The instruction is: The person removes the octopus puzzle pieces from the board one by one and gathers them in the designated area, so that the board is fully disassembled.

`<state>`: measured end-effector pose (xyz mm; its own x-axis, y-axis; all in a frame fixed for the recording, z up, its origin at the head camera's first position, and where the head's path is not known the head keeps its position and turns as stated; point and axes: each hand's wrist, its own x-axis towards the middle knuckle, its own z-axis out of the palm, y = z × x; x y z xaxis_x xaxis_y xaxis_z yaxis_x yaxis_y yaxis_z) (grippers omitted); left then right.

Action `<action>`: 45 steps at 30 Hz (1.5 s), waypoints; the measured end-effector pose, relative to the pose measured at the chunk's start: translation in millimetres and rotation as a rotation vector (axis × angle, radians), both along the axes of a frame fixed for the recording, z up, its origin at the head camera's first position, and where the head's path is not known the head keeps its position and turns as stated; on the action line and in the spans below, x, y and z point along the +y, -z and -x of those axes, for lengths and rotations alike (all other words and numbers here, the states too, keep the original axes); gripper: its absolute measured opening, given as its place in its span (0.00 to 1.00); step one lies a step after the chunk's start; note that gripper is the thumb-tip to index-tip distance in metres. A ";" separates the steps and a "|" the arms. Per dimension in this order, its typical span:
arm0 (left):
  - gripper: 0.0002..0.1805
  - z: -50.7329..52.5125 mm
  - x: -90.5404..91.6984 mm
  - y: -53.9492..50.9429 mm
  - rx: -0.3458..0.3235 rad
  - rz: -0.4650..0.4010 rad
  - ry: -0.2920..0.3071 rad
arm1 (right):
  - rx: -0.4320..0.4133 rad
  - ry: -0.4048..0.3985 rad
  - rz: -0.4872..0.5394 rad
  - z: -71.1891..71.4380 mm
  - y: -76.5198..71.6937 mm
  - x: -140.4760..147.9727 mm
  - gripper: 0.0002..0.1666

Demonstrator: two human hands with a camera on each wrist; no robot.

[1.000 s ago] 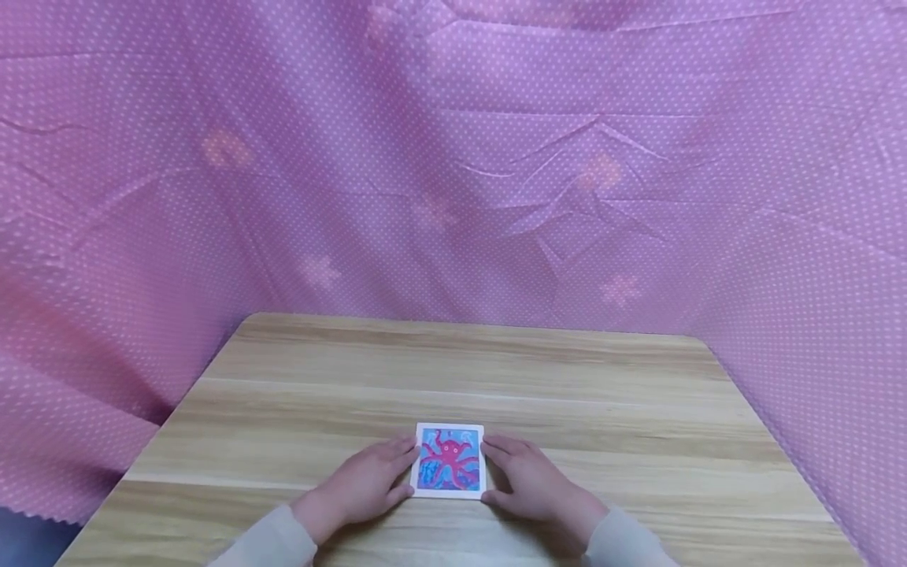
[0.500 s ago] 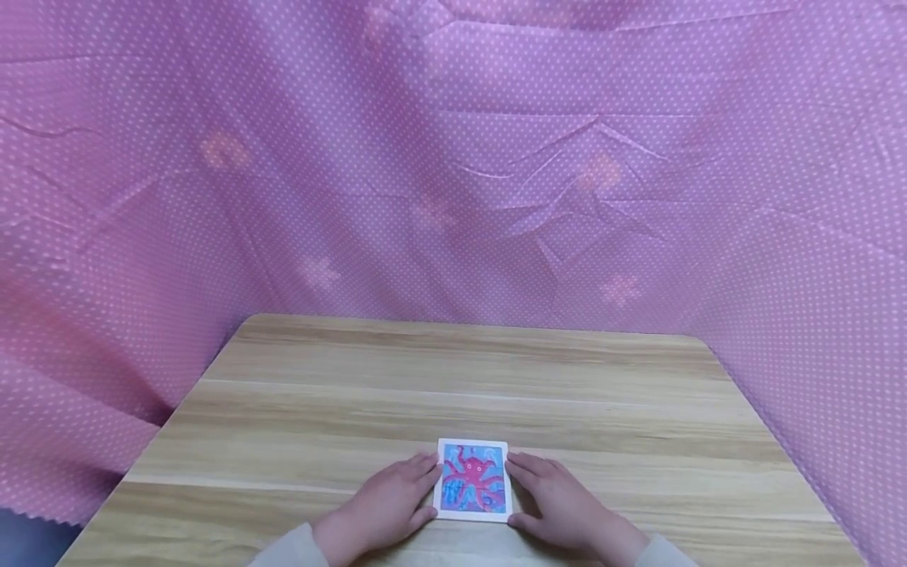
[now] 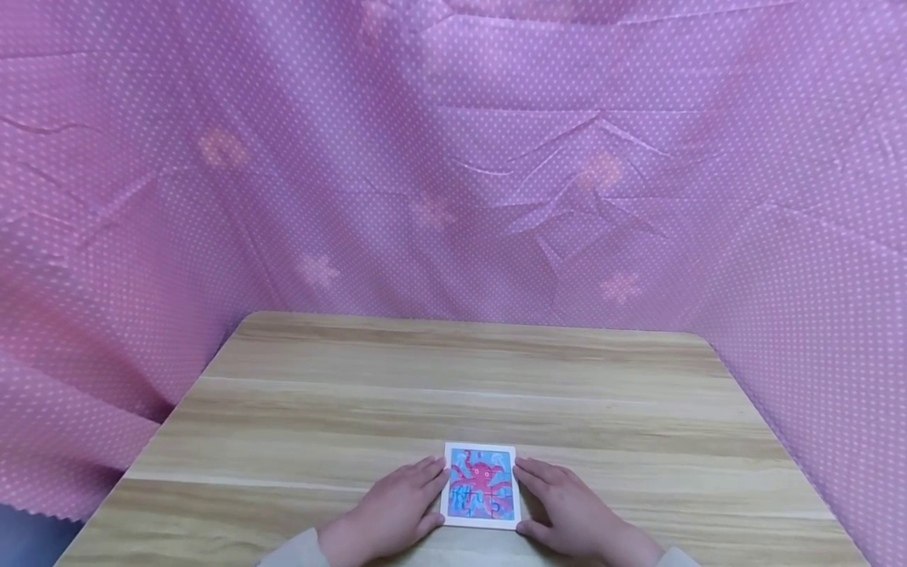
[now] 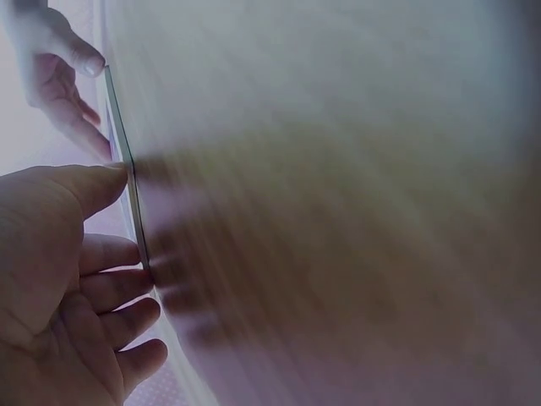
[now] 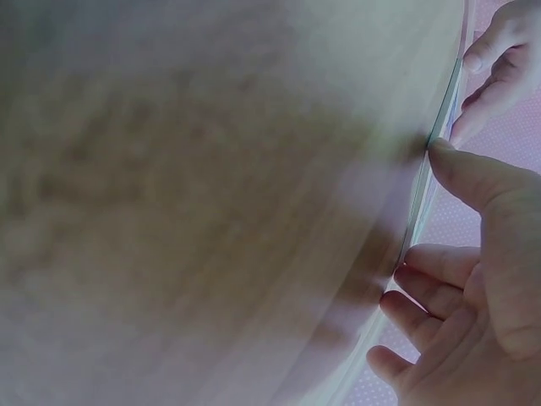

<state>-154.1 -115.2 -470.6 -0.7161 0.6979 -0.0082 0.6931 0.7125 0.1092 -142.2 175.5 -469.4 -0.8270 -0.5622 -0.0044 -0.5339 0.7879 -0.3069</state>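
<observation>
Puzzle tray: white rim, flat on near part of worktop.
Inside: octopus jigsaw, piece seams showing, fills the rim.
Left hand: loosely spread, thumb and fingertips touching tray's left edge.
Right hand: likewise spread, touching right edge.
Backdrop: pink dotted cloth.

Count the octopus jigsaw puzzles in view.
1: the white-framed octopus jigsaw puzzle, at the near part of the wooden table, between the left hand and right hand, which touch opposite sides.
</observation>
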 end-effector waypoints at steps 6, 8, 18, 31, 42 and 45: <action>0.33 -2.4 0.0 -1.9 -0.016 -0.005 -0.007 | -0.003 0.005 0.007 -3.6 -0.4 0.3 0.43; 0.33 -3.0 -0.2 -1.8 -0.021 -0.015 -0.010 | -0.006 0.005 0.012 -4.2 -0.3 0.5 0.43; 0.33 -4.8 -2.1 -0.7 -0.041 -0.061 -0.023 | -0.030 0.056 0.050 -3.9 -1.4 -1.8 0.42; 0.28 -6.3 -1.3 -3.7 -0.023 -0.085 0.042 | -0.010 0.098 0.126 15.4 -10.4 -38.9 0.30; 0.25 -6.0 -4.1 -3.8 0.025 -0.101 0.090 | -0.161 0.153 0.319 41.2 -9.1 -79.5 0.23; 0.24 -5.4 -3.9 -3.5 0.039 -0.111 0.101 | -0.199 0.164 0.336 45.4 -8.2 -86.2 0.21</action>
